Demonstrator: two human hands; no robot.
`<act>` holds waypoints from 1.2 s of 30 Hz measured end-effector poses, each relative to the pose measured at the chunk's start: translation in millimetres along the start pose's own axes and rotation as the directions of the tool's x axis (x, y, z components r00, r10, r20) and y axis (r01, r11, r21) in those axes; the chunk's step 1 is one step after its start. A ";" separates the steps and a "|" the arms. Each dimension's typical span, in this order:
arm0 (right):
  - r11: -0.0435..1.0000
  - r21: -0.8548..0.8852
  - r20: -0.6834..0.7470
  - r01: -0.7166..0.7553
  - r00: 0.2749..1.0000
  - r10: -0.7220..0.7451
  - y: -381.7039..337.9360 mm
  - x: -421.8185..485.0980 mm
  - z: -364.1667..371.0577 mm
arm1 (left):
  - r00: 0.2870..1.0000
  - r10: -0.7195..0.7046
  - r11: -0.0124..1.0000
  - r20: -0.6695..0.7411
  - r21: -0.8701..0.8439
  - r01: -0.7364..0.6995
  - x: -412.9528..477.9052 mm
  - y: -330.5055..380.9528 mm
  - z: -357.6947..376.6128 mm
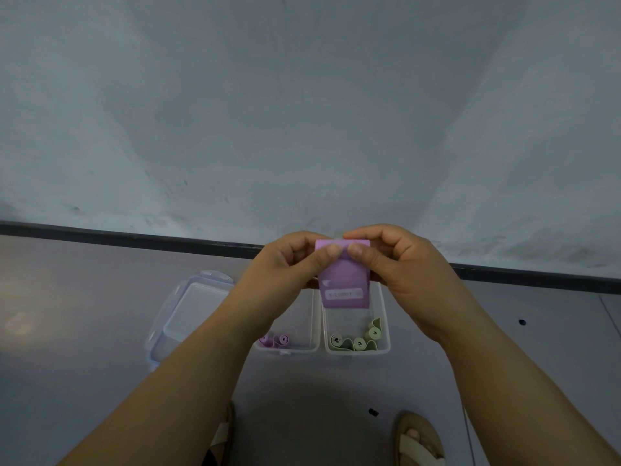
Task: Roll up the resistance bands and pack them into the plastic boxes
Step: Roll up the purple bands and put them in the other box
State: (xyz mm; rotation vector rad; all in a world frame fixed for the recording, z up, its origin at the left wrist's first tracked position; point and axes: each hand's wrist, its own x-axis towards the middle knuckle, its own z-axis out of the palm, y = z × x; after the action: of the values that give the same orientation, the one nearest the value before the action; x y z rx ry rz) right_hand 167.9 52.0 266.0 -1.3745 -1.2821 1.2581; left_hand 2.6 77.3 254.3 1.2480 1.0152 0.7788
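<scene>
"Where's the flat lilac rubber resistance band (342, 280)?"

"In the air over the clear plastic box of green rolls (384, 334), hanging lengthwise, label end nearest."

"And the hands?"

"The left hand (289, 264) and right hand (400, 260) both pinch its top edge, equally close. Rolling would run down its length, I'd guess."

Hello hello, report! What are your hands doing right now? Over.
Left hand and right hand pinch purple band at top. Tail hangs above open boxes. Nothing in the way.
</scene>
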 end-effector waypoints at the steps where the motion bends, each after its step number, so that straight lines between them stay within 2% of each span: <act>1: 1.000 -0.003 -0.005 0.006 1.000 -0.006 0.8 0.2 -0.5 | 1.000 0.000 1.000 -0.004 0.008 0.000 0.1 -0.4 -0.1; 5: 0.999 -0.021 -0.010 0.032 0.999 -0.032 2.8 0.7 -0.8 | 1.000 0.008 1.000 -0.016 -0.011 -0.008 0.9 -0.2 -1.7; 9: 0.999 -0.019 -0.006 0.037 0.999 -0.037 1.6 0.7 0.6 | 0.999 -0.047 0.985 -0.023 -0.167 0.043 2.1 -0.3 -2.1; 12: 0.999 -0.016 0.088 0.030 0.996 -0.029 -1.3 -1.7 0.5 | 0.996 -0.090 0.970 0.000 -0.227 0.088 4.2 -2.2 -7.7; 16: 0.991 -0.136 0.242 0.022 0.970 0.011 -5.1 -4.7 -4.7 | 0.976 -0.150 0.942 0.161 -0.276 0.190 2.7 -1.7 -19.0; 21: 0.982 -0.183 0.421 0.043 0.906 0.039 -11.1 -8.1 -8.0 | 0.903 -0.169 0.939 0.396 -0.214 0.270 -0.4 -0.3 -21.5; 25: 0.972 -0.219 0.461 0.084 0.887 0.027 -13.3 -10.4 -7.9 | 0.853 -0.186 0.918 0.488 -0.223 0.328 -0.6 -1.2 -19.3; 28: 0.983 -0.167 0.421 0.074 0.907 0.003 -11.6 -10.0 -9.8 | 0.832 -0.204 0.905 0.516 -0.225 0.361 -1.1 -1.4 -18.7; 30: 0.997 -0.073 0.388 0.007 0.921 0.022 -10.3 -9.4 -12.0 | 0.827 -0.223 0.908 0.516 -0.199 0.369 -1.5 -0.9 -17.4; 34: 0.988 0.150 0.371 -0.035 0.928 -0.024 -9.8 -9.1 -17.3 | 0.850 -0.278 0.893 0.447 -0.205 0.400 -1.8 -0.6 -15.5; 36: 0.986 0.161 0.364 -0.033 0.931 -0.028 -9.8 -9.3 -18.7 | 0.852 -0.275 0.889 0.446 -0.219 0.402 -1.8 0.2 -16.6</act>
State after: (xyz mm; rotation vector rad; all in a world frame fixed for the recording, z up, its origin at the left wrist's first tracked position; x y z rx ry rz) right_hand 185.4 44.7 279.2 -1.0546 -1.3857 1.6388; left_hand -13.4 82.1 254.6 0.8735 0.7132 0.3542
